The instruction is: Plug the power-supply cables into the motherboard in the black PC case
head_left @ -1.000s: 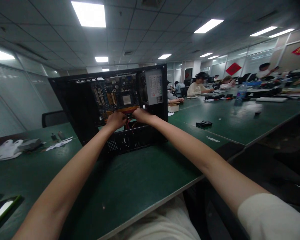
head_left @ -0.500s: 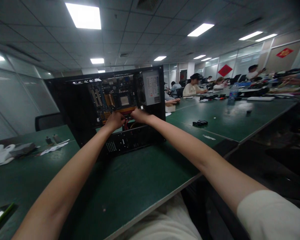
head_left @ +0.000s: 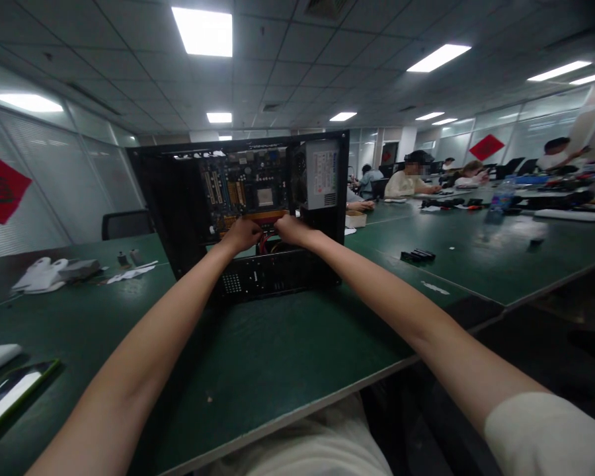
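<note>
An open black computer case stands upright on the table, its inside facing me. In it are a motherboard with a pale square processor area and a silver power supply at upper right. Low on the board runs an orange-red strip, too small to tell its kind. My left hand is closed at the strip's left end; my right hand is closed at its right end. What the fingertips grip is hidden. Red cables hang between and below the hands.
On the left lie a white plastic bag, a grey box, papers and a green-edged phone. To the right are black parts and a plastic bottle. People sit farther back.
My view has turned a little to the left, so the case and table appear farther right. Both hands keep their places inside the case, with only slight movement.
</note>
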A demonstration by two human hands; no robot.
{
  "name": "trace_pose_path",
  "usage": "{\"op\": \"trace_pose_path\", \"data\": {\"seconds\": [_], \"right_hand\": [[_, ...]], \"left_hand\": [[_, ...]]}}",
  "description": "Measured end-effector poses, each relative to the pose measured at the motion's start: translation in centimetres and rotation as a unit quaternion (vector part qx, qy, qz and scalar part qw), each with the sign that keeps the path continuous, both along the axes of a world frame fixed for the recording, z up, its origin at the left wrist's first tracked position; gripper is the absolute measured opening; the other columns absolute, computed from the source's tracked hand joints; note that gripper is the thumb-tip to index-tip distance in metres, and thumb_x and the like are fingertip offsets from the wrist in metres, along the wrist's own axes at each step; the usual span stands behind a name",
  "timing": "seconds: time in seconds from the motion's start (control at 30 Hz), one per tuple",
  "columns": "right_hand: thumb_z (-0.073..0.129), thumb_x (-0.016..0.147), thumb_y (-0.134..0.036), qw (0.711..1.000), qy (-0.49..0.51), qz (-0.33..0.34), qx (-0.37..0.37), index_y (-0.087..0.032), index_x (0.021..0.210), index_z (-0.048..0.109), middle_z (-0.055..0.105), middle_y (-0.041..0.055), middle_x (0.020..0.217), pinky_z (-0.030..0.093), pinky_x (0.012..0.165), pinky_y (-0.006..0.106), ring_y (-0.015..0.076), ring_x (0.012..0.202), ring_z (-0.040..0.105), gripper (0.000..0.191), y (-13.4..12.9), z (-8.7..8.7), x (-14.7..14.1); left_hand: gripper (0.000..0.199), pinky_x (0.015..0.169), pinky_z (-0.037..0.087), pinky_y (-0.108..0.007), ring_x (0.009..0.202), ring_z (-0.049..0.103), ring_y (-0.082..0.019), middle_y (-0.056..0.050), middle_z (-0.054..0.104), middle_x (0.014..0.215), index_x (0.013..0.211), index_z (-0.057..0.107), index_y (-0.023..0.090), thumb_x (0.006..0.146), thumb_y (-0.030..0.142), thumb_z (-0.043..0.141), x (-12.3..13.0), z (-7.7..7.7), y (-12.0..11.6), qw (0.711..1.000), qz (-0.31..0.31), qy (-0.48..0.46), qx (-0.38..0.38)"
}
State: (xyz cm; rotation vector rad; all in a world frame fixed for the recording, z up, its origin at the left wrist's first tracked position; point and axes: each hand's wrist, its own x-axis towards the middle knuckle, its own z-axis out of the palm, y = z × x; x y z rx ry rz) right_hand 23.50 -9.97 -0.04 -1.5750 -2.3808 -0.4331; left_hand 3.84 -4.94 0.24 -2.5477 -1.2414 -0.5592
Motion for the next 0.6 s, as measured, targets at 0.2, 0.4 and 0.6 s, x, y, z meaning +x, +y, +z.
{"op": "trace_pose_path", "data": {"seconds": [0.2,0.4,0.6], "right_hand": [[0.051,0.097,-0.008,1.0,0.012,-0.013,0.011,-0.006,0.125,0.078,0.074,0.0266,0.126,0.057,0.095,0.034,0.0317,0.115,0.073,0.038,0.43,-0.1,0.06],[0.062,0.098,-0.012,1.0,0.018,-0.013,0.016,-0.007,0.126,0.077,0.074,0.0268,0.125,0.057,0.096,0.033,0.0327,0.117,0.073,0.032,0.68,-0.03,0.15],[0.059,0.098,-0.01,0.999,0.036,-0.004,0.018,-0.005,0.125,0.076,0.073,0.0284,0.126,0.057,0.095,0.035,0.0342,0.119,0.072,0.032,0.35,0.06,0.04]], "left_hand": [[0.033,0.103,0.052,-0.028,0.114,0.074,-0.023,-0.007,0.082,0.117,0.115,0.084,0.019,0.096,0.022,0.058,-0.02,0.01,0.09,1.0,-0.01,0.018,-0.011],[0.033,0.1,0.053,-0.031,0.109,0.075,-0.025,-0.009,0.082,0.116,0.118,0.083,0.016,0.097,0.022,0.059,0.1,-0.08,-0.03,1.0,-0.004,0.01,-0.017],[0.031,0.101,0.052,-0.031,0.11,0.075,-0.025,-0.008,0.082,0.114,0.115,0.084,0.018,0.097,0.022,0.06,-0.07,-0.02,0.19,1.0,-0.008,0.012,-0.012]]}}
